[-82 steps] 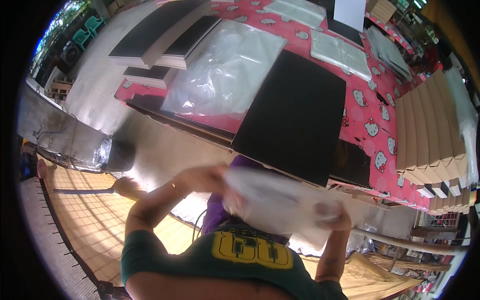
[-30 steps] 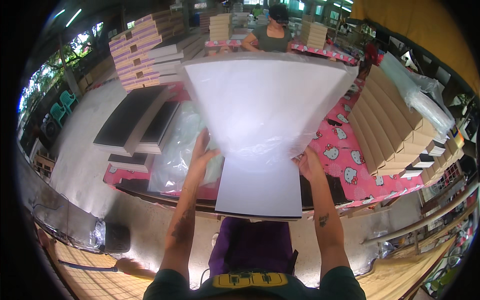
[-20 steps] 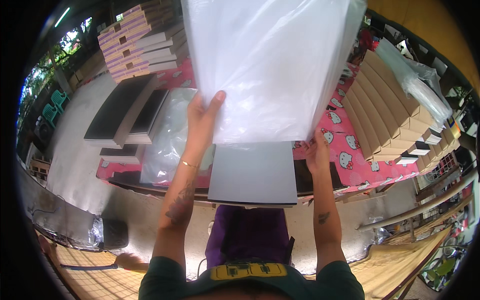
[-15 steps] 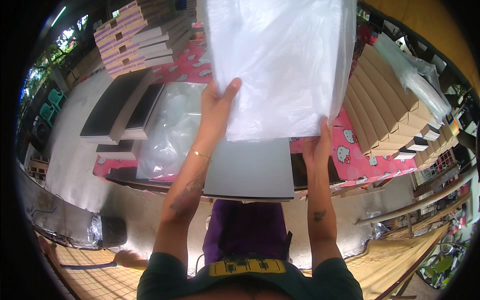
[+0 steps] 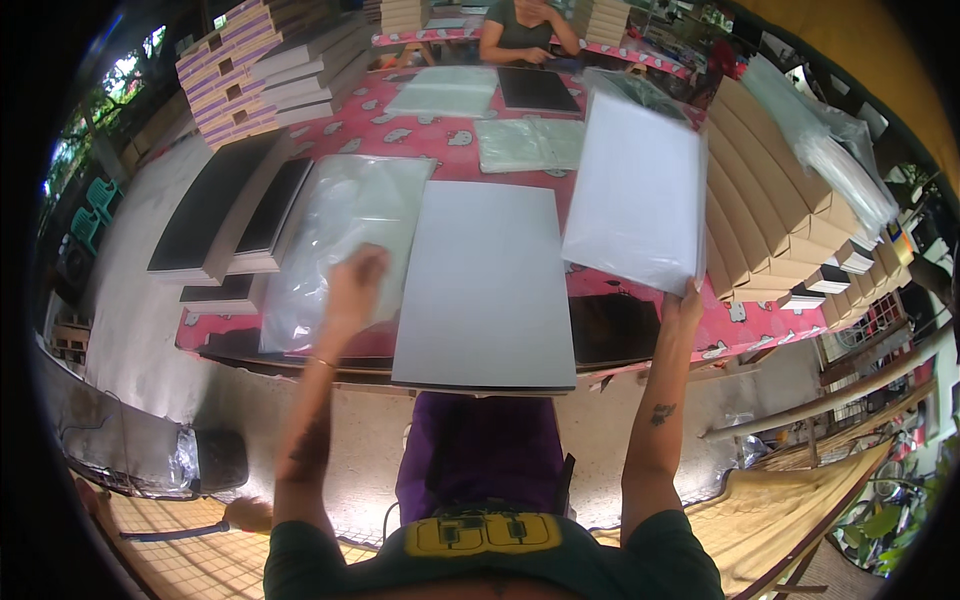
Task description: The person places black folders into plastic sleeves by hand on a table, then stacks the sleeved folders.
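My right hand [image 5: 684, 302] grips the lower right corner of a clear plastic sleeve with white sheets inside [image 5: 636, 190]. The sleeve is tilted and slightly blurred, over the right part of the table. My left hand [image 5: 355, 288] is above a pile of clear plastic sleeves [image 5: 345, 225]; its fingers look bent but are smeared by motion, and whether it touches the plastic cannot be told. Between my hands lies a stack of large grey-white sheets or boards [image 5: 482, 285], with a dark layer at its near edge.
Black-topped stacks [image 5: 215, 215] stand at left, with purple-striped piles [image 5: 228, 85] behind. Tall brown cardboard stacks [image 5: 765, 200] line the right. More plastic sleeves [image 5: 530, 145] and a black board [image 5: 538, 90] lie farther back on the pink patterned tablecloth [image 5: 440, 150]. Another person [image 5: 525, 38] sits beyond.
The filled sleeve, held up by both hands before, has moved right and lower in my right hand alone. My left hand has let go and moved left over the plastic pile.
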Tool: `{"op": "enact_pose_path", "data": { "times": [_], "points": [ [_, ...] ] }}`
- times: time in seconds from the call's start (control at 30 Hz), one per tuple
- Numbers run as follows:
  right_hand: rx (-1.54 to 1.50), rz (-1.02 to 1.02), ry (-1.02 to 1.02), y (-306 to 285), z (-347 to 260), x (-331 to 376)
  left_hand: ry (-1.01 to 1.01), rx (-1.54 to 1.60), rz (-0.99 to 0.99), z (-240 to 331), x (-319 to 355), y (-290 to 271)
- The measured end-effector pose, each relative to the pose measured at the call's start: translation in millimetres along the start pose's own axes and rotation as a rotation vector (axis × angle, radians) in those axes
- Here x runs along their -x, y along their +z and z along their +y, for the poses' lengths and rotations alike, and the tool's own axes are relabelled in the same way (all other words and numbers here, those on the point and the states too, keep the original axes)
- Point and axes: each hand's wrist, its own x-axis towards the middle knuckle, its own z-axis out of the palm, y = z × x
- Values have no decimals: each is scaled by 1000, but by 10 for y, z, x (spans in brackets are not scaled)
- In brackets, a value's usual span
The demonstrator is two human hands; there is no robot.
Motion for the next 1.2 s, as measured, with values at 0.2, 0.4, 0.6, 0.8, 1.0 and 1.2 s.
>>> {"op": "enact_pose_path", "data": {
  "times": [0.2,0.4,0.6,0.8,1.0,1.2],
  "points": [
    [125,85,31,-356,29,-86,111,-647,-60,-1085,141,-476],
    [812,259,-220,85,-183,454,98,-550,165,-1038,26,-673],
    [636,-603,267,929,27,2015,203,-18,490,186,-100,-511],
    [519,-991,602,1173,690,2811,369,93,40,1151,274,263],
    [283,-499,469,1168,667,2582,293,-125,119,836,531,288],
    [213,-336,363,1050,439,1991,229,-769,-29,-30,567,14]
  ]
}}
